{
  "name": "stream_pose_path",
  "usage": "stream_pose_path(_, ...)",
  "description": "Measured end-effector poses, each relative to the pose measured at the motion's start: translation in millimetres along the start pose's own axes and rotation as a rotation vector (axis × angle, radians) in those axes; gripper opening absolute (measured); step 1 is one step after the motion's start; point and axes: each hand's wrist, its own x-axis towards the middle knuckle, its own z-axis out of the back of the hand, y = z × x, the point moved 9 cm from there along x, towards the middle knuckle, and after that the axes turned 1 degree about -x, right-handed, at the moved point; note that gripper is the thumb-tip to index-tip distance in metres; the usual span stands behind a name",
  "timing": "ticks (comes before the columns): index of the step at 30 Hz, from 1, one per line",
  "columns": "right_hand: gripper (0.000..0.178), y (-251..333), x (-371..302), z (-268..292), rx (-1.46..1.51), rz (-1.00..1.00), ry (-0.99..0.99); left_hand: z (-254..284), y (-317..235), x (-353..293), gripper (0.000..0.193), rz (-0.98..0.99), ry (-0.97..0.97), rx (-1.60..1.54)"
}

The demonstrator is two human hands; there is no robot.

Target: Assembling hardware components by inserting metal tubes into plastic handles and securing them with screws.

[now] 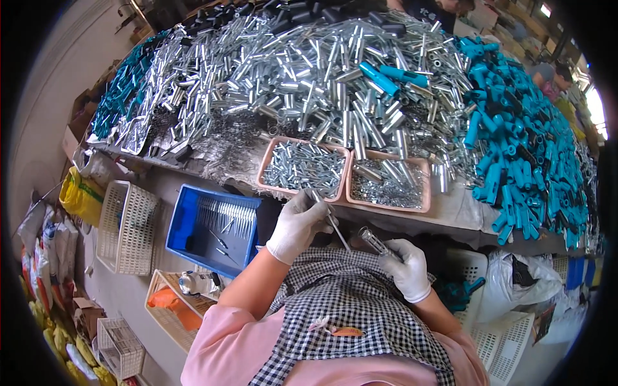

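My left hand point(297, 225), in a white glove, is closed around a thin metal rod point(336, 231). The rod slants down to the right, its lower tip above my checked apron. To the right, my gloved right hand point(408, 269) grips a shiny metal tube point(372, 239), which points up and to the left; its finer details are too small to make out. Rod and tube are apart. Just beyond my hands, a pink tray point(260, 179) holds many small metal pins. A second pink tray point(389, 207) beside it holds small metal parts and some tubes.
Piled metal tubes point(290, 77) cover the table, with teal plastic handles point(515, 148) at right. A blue bin point(212, 256) holding slim metal pieces sits left of me, near a white basket point(122, 244). Another person point(444, 13) is across the table.
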Motion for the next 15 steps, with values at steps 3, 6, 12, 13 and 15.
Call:
stream_pose_path(3,0.028,17.2,-0.6,10.0,-0.121,0.137,-0.070,1.1,-1.1,0.8,0.033,-0.036,-0.083,0.116)
stream_pose_path(6,0.026,32.2,-2.1,15.5,-0.208,0.280,-0.114,8.2,-5.9,3.7,0.021,-0.092,-0.133,0.225)
stream_pose_path(12,0.026,39.5,-9.7,21.3,-0.329,0.391,-0.208,8.5,-14.0,4.2,0.013,-0.167,-0.256,0.210)
stream_pose_path(13,0.025,41.2,-11.0,21.5,-0.355,0.415,-0.224,7.6,-15.5,3.0,0.013,-0.167,-0.282,0.212)
stream_pose_path(15,0.024,44.3,-13.1,21.9,-0.379,0.437,-0.239,2.9,-15.4,-1.5,0.013,-0.186,-0.298,0.214)
